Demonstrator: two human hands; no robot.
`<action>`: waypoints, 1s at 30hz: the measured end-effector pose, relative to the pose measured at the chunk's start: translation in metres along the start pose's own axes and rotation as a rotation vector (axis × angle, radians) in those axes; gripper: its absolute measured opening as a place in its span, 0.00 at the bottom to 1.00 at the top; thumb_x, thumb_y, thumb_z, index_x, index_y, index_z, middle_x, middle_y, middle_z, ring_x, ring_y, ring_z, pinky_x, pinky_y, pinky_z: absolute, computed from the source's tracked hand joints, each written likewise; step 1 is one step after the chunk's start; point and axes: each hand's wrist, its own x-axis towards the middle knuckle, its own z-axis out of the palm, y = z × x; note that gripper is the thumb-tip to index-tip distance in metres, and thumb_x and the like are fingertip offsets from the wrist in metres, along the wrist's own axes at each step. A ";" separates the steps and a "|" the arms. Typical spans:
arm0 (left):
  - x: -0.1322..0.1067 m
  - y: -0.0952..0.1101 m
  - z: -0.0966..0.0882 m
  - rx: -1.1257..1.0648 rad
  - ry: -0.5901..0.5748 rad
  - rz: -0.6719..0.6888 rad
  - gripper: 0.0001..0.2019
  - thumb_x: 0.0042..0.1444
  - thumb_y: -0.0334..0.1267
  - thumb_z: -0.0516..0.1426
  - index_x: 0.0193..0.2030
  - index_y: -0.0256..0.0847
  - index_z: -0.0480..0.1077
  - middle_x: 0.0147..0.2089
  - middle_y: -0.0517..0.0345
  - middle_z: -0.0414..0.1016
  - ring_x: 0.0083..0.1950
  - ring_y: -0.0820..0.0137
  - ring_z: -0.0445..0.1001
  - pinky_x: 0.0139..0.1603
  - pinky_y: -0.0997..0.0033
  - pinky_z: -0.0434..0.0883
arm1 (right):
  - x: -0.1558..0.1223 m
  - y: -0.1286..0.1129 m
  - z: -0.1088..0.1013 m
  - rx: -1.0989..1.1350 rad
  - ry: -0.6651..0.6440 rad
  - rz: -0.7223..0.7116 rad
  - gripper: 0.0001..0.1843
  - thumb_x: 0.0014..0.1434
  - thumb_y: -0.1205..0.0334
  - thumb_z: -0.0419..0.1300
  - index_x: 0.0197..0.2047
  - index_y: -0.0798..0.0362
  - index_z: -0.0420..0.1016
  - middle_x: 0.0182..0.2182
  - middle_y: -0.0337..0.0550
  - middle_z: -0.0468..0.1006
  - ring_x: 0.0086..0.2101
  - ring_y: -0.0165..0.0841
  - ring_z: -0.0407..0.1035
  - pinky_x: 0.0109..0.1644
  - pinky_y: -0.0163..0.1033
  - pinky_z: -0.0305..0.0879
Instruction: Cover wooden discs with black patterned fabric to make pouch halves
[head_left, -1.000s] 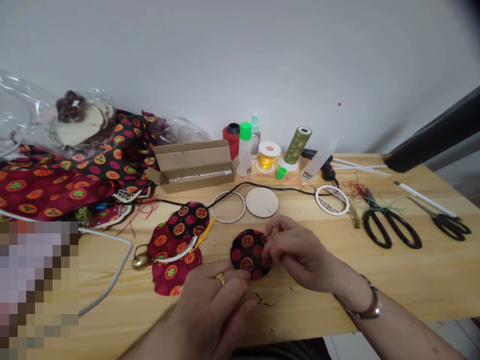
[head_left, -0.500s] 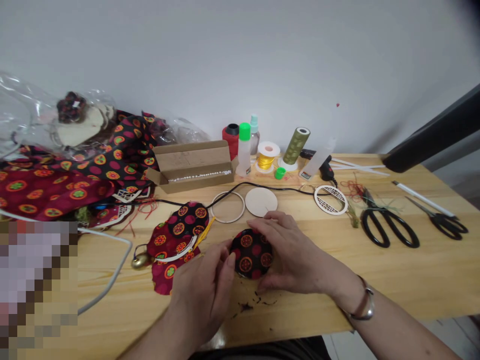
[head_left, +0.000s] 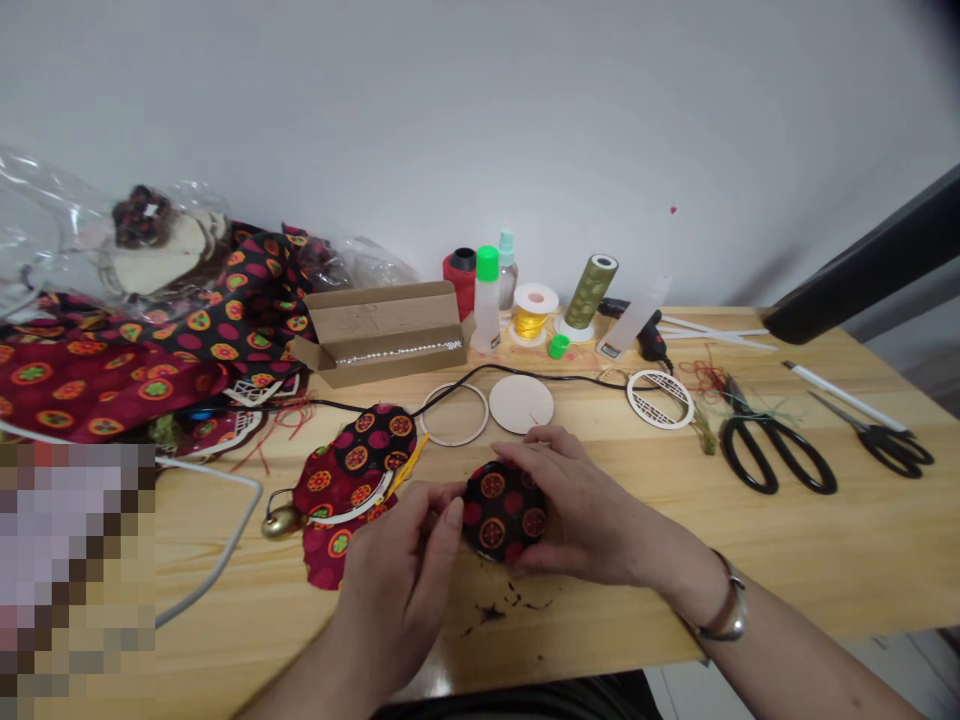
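Observation:
A round disc covered in black cloth with red and orange circles is held a little above the wooden table between both my hands. My left hand grips its left edge with thumb and fingers. My right hand wraps around its right and far edge. Small dark cloth scraps lie on the table just under the disc. To the left lie red patterned cloth circles with a white ring and a small brass bell.
A wooden ring, a plain wooden disc and a white cut-out ring lie behind my hands. Two pairs of scissors lie at the right. Thread spools, glue bottles, a cardboard box and heaped patterned cloth line the back and left.
The left hand came up from the table's front edge to grip the disc's left side. The right hand shifted from pinching the disc's edge to cupping it, and the disc rose slightly.

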 end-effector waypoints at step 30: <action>0.039 0.020 0.002 -1.099 -0.316 -0.643 0.13 0.46 0.39 0.66 0.38 0.36 0.78 0.33 0.52 0.81 0.32 0.70 0.77 0.36 0.72 0.72 | 0.014 -0.001 -0.016 0.659 0.419 0.370 0.28 0.60 0.40 0.52 0.52 0.53 0.70 0.47 0.51 0.74 0.42 0.36 0.69 0.40 0.40 0.66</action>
